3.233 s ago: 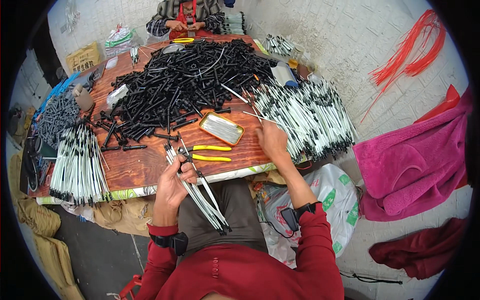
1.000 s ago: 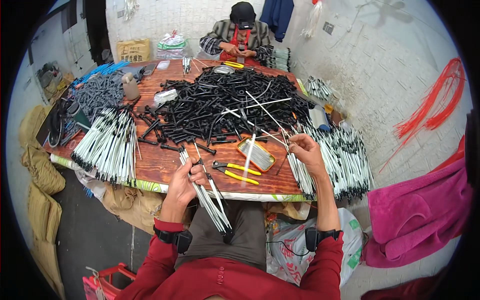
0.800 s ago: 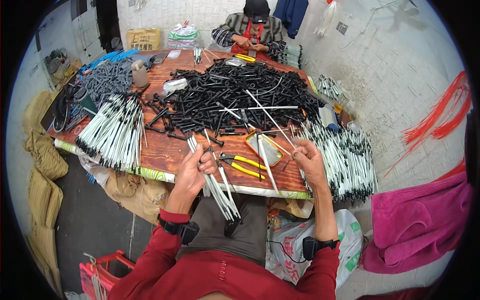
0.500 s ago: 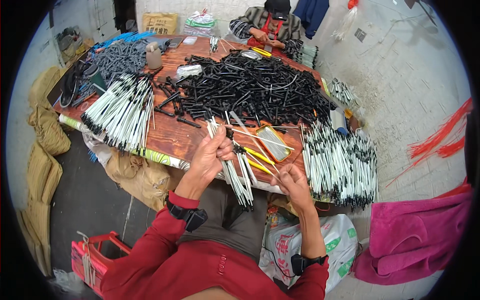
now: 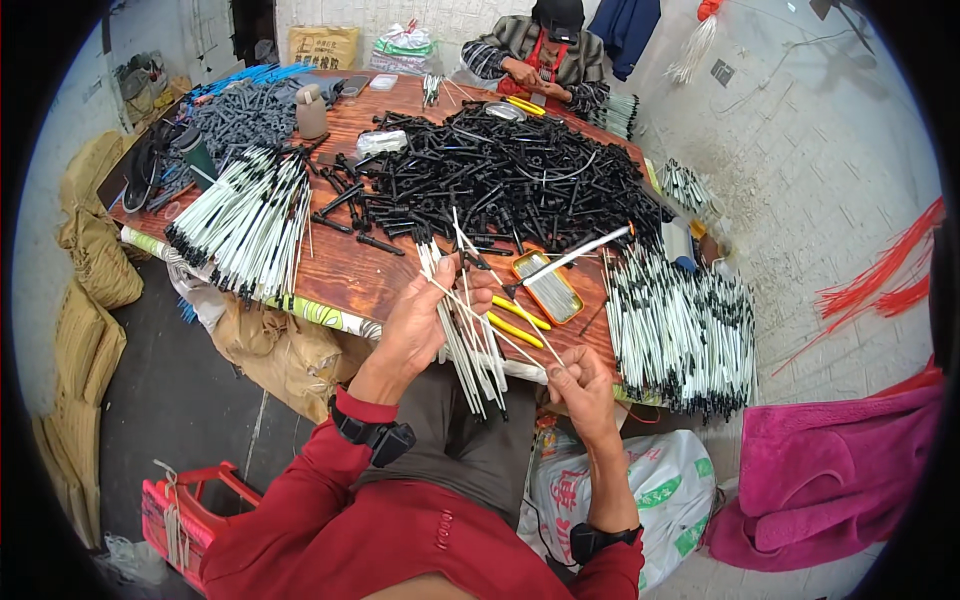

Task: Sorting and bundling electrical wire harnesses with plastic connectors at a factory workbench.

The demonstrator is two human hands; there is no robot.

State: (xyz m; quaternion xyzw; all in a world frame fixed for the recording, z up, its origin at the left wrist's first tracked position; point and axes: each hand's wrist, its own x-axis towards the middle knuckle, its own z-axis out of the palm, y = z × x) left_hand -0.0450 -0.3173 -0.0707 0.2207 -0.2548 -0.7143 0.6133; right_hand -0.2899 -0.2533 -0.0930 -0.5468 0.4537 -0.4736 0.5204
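Note:
My left hand (image 5: 412,325) is closed around a bundle of white rods with black ends (image 5: 466,362), tilted over the table's front edge. Black fittings show beside its fingers. My right hand (image 5: 584,392) pinches thin white rods (image 5: 540,334) at their lower ends. One of them runs back to my left thumb; another slants up past a small black joint. From near that joint a thicker white rod with an orange tip (image 5: 585,247) points up and right, over a tin with an orange rim (image 5: 517,266) that holds thin grey sticks. Yellow-handled pliers (image 5: 518,333) lie between my hands.
A heap of black plastic parts (image 5: 500,170) covers the table's middle. Stacks of white rods lie left (image 5: 245,220) and right (image 5: 685,330). Grey parts (image 5: 235,115), a beige bottle (image 5: 311,112) and a green cup (image 5: 194,152) stand farther left. Another person (image 5: 545,65) works across the table.
The thin rod between my hands has swung down to meet my left thumb. My right hand has dropped slightly. A thicker orange-tipped rod now sticks out over the tin.

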